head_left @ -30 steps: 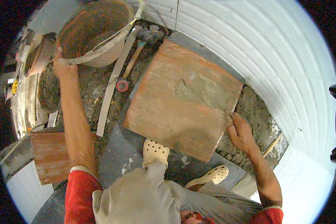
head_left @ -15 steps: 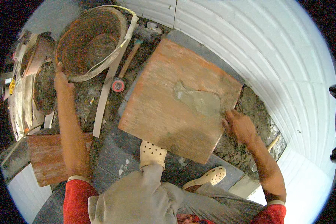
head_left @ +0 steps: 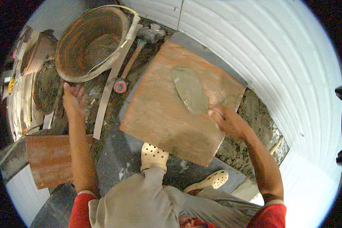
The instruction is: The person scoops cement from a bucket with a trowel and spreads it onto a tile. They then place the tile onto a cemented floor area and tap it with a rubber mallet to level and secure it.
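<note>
My left hand (head_left: 74,97) is open just below a round bucket (head_left: 79,41), its fingers apart with nothing seen in them. My right hand (head_left: 226,121) grips a trowel (head_left: 190,91); its teardrop blade, coated in grey paste, is over a large square terracotta-coloured tile (head_left: 148,110), and a curved shank runs back to the fist. That tile rests askew on dark slabs, with my cream perforated clog partly under or beside its near edge. The bucket's inside is stained, with a little wet residue at the bottom.
A hammer (head_left: 133,57), a tape measure (head_left: 120,86) and a pale strip (head_left: 102,117) lie on rubble left of the tile. Another brownish tile (head_left: 45,159) lies lower left. A white ribbed wall (head_left: 277,57) runs along the right, beside a strip of rough mortar (head_left: 247,148).
My left hand has let go of the bucket and moved down from its rim. My right hand and the trowel blade have moved left and upward over the tile. The bucket sits more tilted toward me.
</note>
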A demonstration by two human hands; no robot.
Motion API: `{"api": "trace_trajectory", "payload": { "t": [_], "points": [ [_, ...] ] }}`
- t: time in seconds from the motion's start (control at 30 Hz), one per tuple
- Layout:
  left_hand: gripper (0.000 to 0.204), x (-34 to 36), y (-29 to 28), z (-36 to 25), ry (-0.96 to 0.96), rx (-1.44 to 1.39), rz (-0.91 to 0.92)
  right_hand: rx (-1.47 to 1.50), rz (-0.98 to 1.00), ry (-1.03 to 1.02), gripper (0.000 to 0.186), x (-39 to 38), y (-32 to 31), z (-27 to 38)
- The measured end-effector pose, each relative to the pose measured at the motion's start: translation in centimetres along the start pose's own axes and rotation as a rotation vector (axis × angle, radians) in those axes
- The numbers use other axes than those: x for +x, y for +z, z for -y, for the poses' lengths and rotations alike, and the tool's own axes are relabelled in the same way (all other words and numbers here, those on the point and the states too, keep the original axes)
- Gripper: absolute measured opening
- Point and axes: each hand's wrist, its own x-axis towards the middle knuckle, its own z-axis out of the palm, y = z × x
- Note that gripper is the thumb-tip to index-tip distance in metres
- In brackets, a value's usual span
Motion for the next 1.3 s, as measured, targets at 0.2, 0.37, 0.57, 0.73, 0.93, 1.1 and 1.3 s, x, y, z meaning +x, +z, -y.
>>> {"api": "trace_trajectory", "payload": {
  "t": [0.2, 0.37, 0.57, 0.73, 0.93, 1.1, 1.3],
  "points": [
    [0.023, -11.3, -4.1, 8.7, 0.074, 0.437, 0.355, 0.227, -0.157, 0.253, 0.042, -2.2, 0.9, -0.1],
    [0.026, -16.9, -4.6, 11.4, -0.215, 0.409, 0.362, 0.255, -0.273, 0.303, 0.045, 1.6, 2.1, -0.1],
    [0.035, -17.5, -3.6, 11.9, -0.266, 0.251, 0.310, 0.432, 0.023, 0.319, 0.046, 2.7, 4.3, 4.8],
    [0.035, -17.3, -4.1, 11.9, -0.307, 0.137, 0.336, -0.045, 0.064, 0.079, 0.041, 3.0, 8.5, 8.4],
    [0.036, -17.1, -4.6, 12.4, -0.355, 0.093, 0.307, -0.281, 0.080, -0.151, 0.034, 0.2, 11.4, 6.5],
    [0.035, -17.3, -4.6, 12.6, -0.333, 0.096, 0.299, -0.555, -0.128, 0.118, 0.030, -0.2, 4.9, 1.9],
    [0.030, -17.4, -4.4, 12.1, -0.361, 0.096, 0.292, 0.208, -0.111, 0.464, 0.043, -1.9, 2.7, -0.3]
  ]
}}
